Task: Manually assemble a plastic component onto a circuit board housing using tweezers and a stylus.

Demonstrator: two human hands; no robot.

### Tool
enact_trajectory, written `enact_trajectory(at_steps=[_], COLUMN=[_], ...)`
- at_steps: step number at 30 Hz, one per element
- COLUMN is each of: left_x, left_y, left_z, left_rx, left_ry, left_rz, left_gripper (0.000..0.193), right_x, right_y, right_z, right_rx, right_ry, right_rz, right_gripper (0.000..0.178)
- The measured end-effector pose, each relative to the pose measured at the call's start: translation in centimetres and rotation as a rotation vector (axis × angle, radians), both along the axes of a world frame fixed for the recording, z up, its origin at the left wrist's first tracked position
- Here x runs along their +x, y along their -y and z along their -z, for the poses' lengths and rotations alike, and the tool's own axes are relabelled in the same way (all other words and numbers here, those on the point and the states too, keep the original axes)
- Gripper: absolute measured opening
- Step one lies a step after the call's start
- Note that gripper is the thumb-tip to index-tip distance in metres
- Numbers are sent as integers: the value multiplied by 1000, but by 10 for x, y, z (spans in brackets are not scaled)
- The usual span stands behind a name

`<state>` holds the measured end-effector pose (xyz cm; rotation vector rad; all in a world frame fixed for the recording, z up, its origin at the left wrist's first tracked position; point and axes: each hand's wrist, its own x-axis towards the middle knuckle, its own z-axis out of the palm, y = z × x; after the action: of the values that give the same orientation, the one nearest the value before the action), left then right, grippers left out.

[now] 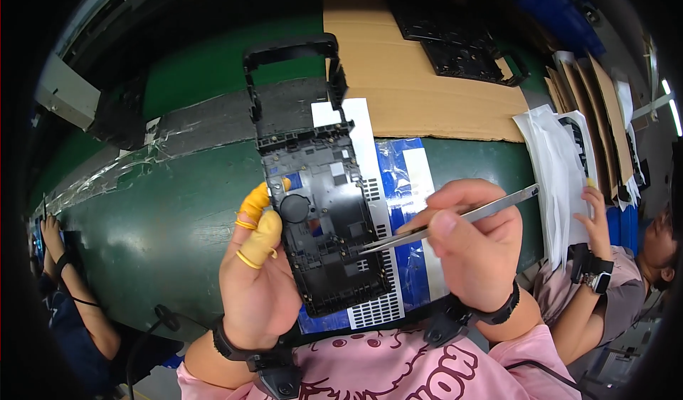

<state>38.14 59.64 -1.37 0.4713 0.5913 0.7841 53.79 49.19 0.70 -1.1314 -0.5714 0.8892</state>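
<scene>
- We see a black plastic housing (324,211).
- Yellow finger cots (256,204).
- Silver-grey tweezers (409,238).
- Green tabletop (192,201), tan cardboard (427,108).
- White sheet (378,213) patterned with black rectangles.
- Pink shirt (356,371), dark-red line print.
- The dim far bin (558,5) looks blue to us.

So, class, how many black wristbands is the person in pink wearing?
2: one black wristband just behind the left hand, another black wristband behind the right hand.
</scene>
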Motion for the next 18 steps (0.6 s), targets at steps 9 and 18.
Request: enact_trajectory(at_steps=[9,18], left_x=[-4,-3], left_y=[4,5], left_z=[-3,-3], left_rx=[-34,-7], left_ry=[-26,5], left_rz=[78,74], left_gripper=[36,37], right_x=[-19,-19], right_y=[-21,-21], right_z=[12,14], right_rx=[-6,-21], right_ry=[-102,-64], right_rz=[-75,-66], right_gripper=[17,17])
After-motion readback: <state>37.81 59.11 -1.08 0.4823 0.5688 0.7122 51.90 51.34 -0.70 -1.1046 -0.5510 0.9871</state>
